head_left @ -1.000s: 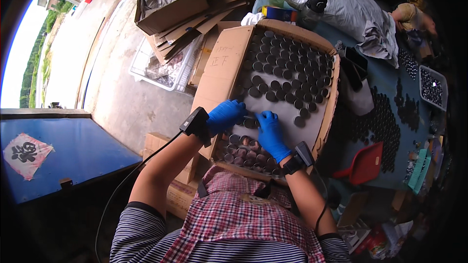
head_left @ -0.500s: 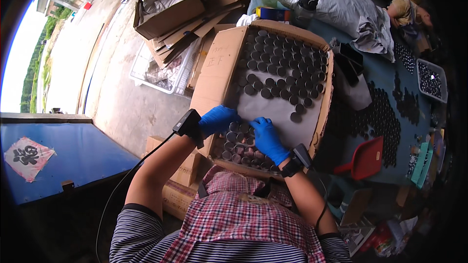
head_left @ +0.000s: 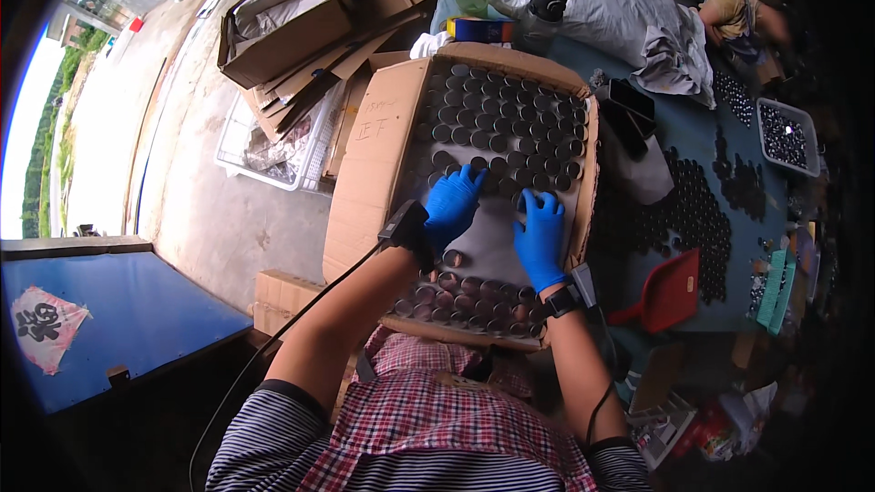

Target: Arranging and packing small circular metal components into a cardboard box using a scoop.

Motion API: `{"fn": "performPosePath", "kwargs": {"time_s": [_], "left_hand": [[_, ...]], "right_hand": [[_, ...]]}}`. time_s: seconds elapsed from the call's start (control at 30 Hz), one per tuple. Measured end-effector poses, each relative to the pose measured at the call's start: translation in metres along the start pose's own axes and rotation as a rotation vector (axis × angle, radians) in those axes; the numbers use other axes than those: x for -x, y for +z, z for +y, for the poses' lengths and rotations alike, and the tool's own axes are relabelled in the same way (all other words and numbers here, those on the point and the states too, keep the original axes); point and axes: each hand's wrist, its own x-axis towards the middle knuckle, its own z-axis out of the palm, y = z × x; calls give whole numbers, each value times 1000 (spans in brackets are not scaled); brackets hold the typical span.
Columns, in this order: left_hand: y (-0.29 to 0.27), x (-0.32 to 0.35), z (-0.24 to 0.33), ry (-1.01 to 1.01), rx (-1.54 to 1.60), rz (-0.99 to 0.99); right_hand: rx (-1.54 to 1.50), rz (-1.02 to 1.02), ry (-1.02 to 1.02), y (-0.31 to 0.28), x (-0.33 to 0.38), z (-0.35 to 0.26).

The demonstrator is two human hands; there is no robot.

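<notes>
near my chest a row of dark round caps fills the cardboard box. my left hand and right hand, both blue-gloved, lie fingers spread on the bare grey middle, fingertips touching the caps packed beyond.

A worker in a red-and-white plaid top over navy-and-white striped sleeves, both pushed above the elbows. Bright blue disposable gloves cover the left hand and right hand. A black device is strapped at each wrist, each trailing a thin black cable back along the forearm
</notes>
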Motion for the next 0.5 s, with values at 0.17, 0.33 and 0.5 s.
{"fn": "performPosePath", "kwargs": {"time_s": [0.17, 0.33, 0.5], "left_hand": [[3, -7, -4, 27, 62, -106], [12, -4, -2, 169, 22, -45], [21, 1, 0, 183, 154, -336]], "right_hand": [[-220, -122, -153, 1, 4, 13], [-221, -162, -166, -3, 12, 18], [-258, -301, -277, -14, 28, 29]]}}
